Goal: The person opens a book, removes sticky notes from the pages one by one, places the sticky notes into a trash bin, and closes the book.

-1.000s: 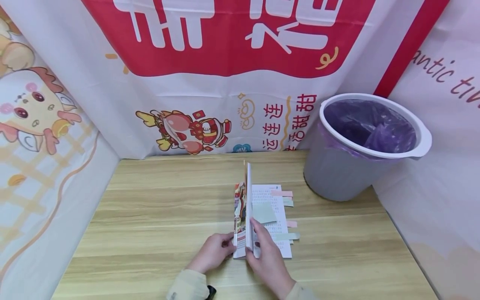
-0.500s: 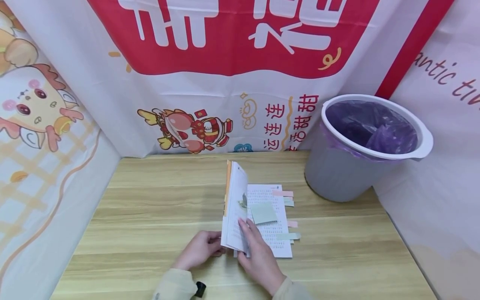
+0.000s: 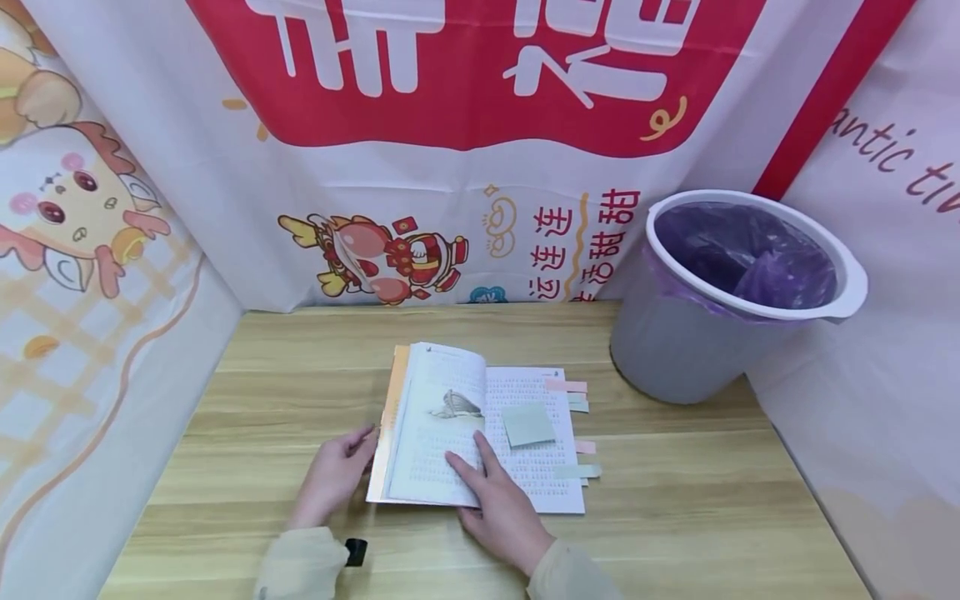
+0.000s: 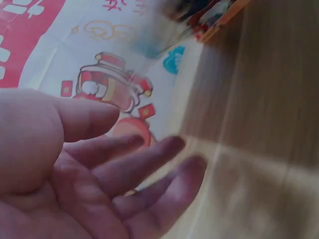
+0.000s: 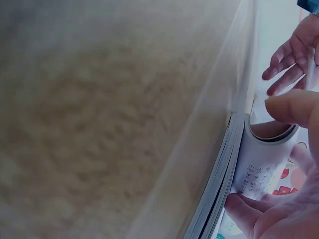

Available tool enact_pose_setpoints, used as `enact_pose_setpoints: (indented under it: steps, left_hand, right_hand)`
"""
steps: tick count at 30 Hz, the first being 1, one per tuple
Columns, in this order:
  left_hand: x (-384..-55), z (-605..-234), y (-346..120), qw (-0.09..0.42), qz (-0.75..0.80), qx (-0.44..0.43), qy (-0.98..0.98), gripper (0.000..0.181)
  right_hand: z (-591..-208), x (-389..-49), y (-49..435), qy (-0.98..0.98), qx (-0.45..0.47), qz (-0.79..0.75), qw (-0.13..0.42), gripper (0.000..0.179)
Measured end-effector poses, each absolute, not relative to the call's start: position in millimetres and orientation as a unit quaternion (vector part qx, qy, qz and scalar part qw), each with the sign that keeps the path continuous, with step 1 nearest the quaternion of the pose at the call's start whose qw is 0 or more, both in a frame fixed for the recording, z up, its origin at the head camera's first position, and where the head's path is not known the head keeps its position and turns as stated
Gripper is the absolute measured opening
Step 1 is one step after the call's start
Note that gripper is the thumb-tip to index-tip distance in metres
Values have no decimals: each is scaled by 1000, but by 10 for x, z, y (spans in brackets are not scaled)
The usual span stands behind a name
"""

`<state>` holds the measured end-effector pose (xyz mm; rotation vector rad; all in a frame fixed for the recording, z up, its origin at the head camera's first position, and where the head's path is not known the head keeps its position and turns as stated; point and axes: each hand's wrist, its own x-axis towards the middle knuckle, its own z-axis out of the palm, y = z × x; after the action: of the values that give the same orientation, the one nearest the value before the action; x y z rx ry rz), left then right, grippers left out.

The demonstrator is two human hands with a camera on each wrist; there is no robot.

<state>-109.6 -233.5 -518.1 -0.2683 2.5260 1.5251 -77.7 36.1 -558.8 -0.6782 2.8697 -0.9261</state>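
Observation:
An open book point(image 3: 438, 450) lies on the table, its left part still raised and curving, with a small boat drawing on that page. A pale green sticky note point(image 3: 528, 426) sits on the right page. My right hand point(image 3: 504, 508) rests extended fingers on the left page near the spine, thumb by the bottom edge; the right wrist view shows the curved pages point(image 5: 261, 164) beside the fingers. Just left of the orange-edged cover is my left hand point(image 3: 337, 475). In the left wrist view its fingers point(image 4: 139, 169) are loosely spread, with nothing held.
Pink and green page tabs point(image 3: 577, 471) stick out from the book's right edge. A grey bin point(image 3: 675, 350) with a purple liner stands at the back right. Printed cloth point(image 3: 360, 183) hangs behind and beside the wooden table point(image 3: 285, 400).
The upright left part of the book has swung down leftward, showing the boat page. My left hand has moved left, away from the spine; my right hand has slid slightly left onto the page.

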Motion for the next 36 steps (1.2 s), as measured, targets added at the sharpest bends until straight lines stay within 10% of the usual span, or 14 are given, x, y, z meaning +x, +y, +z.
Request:
enact_pose_setpoints:
  steps: [27,36]
  left_hand:
    - [-1624,-5095,-1797,67,350,84,930,55]
    - [-1829,-5448,-1671,153,298,139,932,66]
  right_hand:
    - [-5402,-885,308,945,-298,-118,56,60]
    - [-5428,-894,329,945,-304,-113,52,60]
